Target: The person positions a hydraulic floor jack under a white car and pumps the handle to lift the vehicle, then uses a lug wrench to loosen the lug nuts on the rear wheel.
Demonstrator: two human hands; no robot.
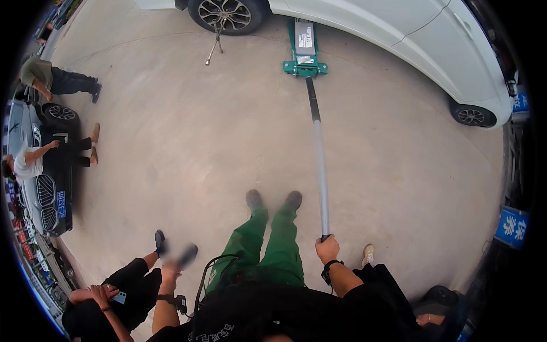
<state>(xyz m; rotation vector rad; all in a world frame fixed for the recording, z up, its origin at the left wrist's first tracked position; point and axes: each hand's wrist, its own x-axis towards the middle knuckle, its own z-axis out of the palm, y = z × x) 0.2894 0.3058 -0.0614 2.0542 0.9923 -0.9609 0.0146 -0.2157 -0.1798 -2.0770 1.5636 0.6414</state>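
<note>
My right hand point(327, 249) is closed round the near end of a long grey jack handle point(321, 165). The handle runs away from me to a green and grey floor jack point(305, 48), whose far end reaches under the side of a white car point(364, 14). My left hand point(170, 270) is held low on the left, away from the jack. A blurred patch by its fingers hides whether they grip anything. A metal lug wrench point(215, 45) stands at the car's wheel point(226, 14); whether it sits on a nut I cannot tell.
Pale concrete floor point(171, 142) lies between me and the car. Two people point(71, 80) stand by a dark-fronted car point(51, 194) at left. Close on my left, a person in black point(125, 290) holds a phone point(119, 297). Another person's shoe point(368, 254) is near my right hand.
</note>
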